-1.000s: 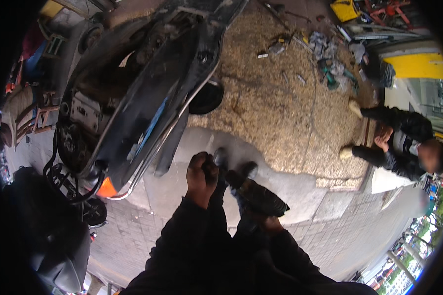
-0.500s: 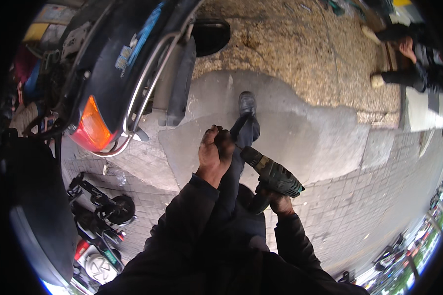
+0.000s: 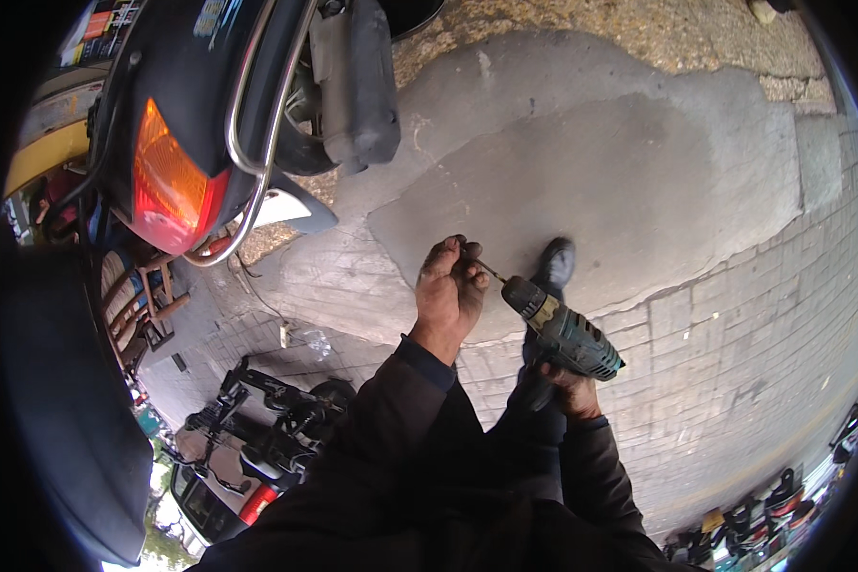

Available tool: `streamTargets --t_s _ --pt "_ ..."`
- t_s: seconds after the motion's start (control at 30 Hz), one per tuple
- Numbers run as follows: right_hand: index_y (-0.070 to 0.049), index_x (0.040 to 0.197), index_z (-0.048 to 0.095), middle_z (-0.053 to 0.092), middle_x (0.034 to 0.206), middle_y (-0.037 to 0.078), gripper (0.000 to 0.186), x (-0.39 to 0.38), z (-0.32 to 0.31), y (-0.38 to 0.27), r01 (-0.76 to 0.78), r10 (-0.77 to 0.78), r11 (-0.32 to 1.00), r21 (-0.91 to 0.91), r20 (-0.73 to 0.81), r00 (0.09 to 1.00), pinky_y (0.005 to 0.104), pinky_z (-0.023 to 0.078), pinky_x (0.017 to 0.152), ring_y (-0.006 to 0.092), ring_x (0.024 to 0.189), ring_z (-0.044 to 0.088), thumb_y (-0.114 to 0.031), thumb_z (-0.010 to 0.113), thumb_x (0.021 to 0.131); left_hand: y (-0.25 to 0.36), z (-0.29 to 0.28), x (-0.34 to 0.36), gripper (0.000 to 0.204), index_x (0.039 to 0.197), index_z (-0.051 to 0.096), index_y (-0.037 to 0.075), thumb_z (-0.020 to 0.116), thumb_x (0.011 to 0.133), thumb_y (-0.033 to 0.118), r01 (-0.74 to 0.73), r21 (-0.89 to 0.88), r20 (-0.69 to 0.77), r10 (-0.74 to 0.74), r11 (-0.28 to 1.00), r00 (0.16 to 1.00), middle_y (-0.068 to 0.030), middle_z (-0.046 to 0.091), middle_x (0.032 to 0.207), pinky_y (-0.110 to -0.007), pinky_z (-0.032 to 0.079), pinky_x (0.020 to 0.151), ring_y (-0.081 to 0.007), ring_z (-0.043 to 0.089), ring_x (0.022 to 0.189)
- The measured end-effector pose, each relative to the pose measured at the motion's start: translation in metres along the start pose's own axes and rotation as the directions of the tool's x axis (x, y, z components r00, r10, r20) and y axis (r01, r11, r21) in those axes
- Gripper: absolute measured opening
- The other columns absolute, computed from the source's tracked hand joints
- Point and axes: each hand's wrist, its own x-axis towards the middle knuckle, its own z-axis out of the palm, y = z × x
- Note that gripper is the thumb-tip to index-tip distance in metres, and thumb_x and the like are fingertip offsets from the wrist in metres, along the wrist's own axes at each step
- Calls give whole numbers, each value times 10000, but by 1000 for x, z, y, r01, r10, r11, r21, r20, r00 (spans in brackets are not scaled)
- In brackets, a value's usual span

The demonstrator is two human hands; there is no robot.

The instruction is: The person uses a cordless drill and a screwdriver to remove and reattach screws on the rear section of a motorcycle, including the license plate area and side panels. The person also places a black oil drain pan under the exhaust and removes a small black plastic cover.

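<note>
My right hand [image 3: 574,389] is wrapped round the handle of a dark green power drill [image 3: 577,340]. The drill points up and to the left, and a thin bit [image 3: 491,272] sticks out of its chuck [image 3: 524,296]. At the bit's far end is my left hand [image 3: 451,294], its fingers curled and pinched together. Something small and dark seems to be at those fingertips, but I cannot make out what it is. Both hands are in front of my body, above the pavement.
A dark motor scooter with an orange and red tail light [image 3: 173,186] and a chrome rail stands at the left. Behind it is a wooden chair [image 3: 148,303]. A small black electric scooter [image 3: 276,419] stands at the lower left. My shoe [image 3: 558,262] rests on the concrete patch [image 3: 629,181].
My view has swung round, and the parked scooter looks closer. A person at the far right has mostly left the view. Both hands are a little further right, and the bit shows more clearly.
</note>
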Motion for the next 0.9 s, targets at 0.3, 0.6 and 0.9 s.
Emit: streamTargets --t_s 0.3,0.6,0.9 --pt "-6 1151 620 644 989 56 325 64 172 127 -97 -2 900 426 227 974 305 508 821 165 885 619 -127 714 864 153 -108 0 87 961 619 81 612 914 154 -274 196 75 264 942 962 -72 661 920 -270 440 625 -132 537 679" --pt "-3 1068 609 648 995 36 367 180 270 155 181 -167 896 405 -70 983 286 481 783 123 866 579 -108 812 782 207 -114 43 130 1030 609 121 576 943 211 -618 476 288 553 626 782 -63 681 949 -287 403 649 -127 517 683" --pt "-19 1079 576 605 921 5 409 249 283 152 120 -211 874 472 145 967 262 461 726 96 798 546 -170 821 790 214 -104 67 243 1106 598 100 524 958 278 -779 472 422 669 414 612 -96 677 983 -276 444 681 -130 543 717"
